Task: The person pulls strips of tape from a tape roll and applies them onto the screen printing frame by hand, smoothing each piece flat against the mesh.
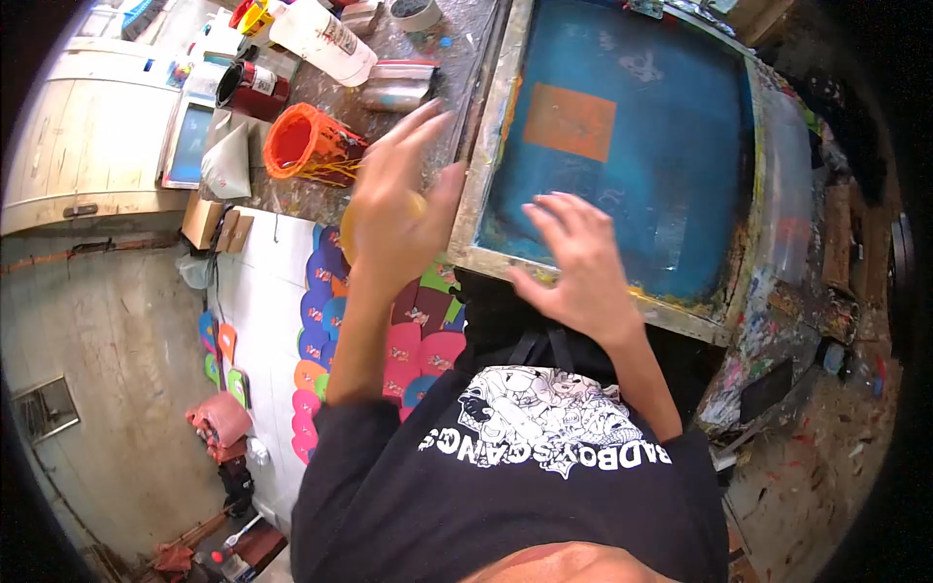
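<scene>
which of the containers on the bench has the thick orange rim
The wide tub with yellow drips down its side; the jar beside it is dark red, and the bottle is white.

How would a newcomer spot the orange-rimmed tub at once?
Left of the big blue framed screen is a cluttered worktop. Near its edge, beside the raised left hand, sits the tub. Its thick orange rim and yellow-streaked side set it apart from the dark red can.

The left grip (pixel 397 199) is open, fingers together, thumb apart. Beside it, the right grip (pixel 578 262) is open, fingers bent, thumb toward the left.
</scene>
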The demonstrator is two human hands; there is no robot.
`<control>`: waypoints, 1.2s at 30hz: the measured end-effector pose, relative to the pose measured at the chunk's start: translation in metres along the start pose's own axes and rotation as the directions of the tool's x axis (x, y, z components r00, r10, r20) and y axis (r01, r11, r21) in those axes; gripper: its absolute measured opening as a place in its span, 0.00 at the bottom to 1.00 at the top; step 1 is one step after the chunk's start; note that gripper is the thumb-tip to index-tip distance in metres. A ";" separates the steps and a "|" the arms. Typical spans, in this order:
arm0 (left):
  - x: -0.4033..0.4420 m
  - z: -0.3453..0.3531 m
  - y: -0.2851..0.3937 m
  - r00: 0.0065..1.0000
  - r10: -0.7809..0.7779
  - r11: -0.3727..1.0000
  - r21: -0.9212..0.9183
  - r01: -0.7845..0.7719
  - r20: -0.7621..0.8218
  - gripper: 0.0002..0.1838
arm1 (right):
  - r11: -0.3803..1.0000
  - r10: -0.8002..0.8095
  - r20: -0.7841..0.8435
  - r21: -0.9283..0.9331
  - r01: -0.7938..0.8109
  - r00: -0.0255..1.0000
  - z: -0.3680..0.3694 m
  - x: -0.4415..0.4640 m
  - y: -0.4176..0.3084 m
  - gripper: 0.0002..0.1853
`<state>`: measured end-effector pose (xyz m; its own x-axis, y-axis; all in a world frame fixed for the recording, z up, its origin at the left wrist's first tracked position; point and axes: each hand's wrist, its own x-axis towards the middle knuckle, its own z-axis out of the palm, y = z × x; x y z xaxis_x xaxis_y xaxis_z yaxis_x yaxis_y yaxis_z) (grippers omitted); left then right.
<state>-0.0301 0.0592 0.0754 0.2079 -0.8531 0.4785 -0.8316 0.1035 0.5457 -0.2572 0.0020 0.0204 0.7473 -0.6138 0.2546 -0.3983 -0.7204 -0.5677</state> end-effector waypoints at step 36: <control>0.032 -0.081 0.062 0.748 -0.344 0.929 0.320 0.184 0.568 0.21 | 0.772 0.265 0.232 0.530 -0.350 0.936 -0.181 0.073 0.171 0.18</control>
<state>-0.0329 0.0795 0.1801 0.1491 -0.9639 -0.2204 -0.8994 -0.2249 0.3749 -0.3668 -0.2249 0.0836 0.7169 -0.6908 -0.0940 -0.2875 -0.1702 -0.9426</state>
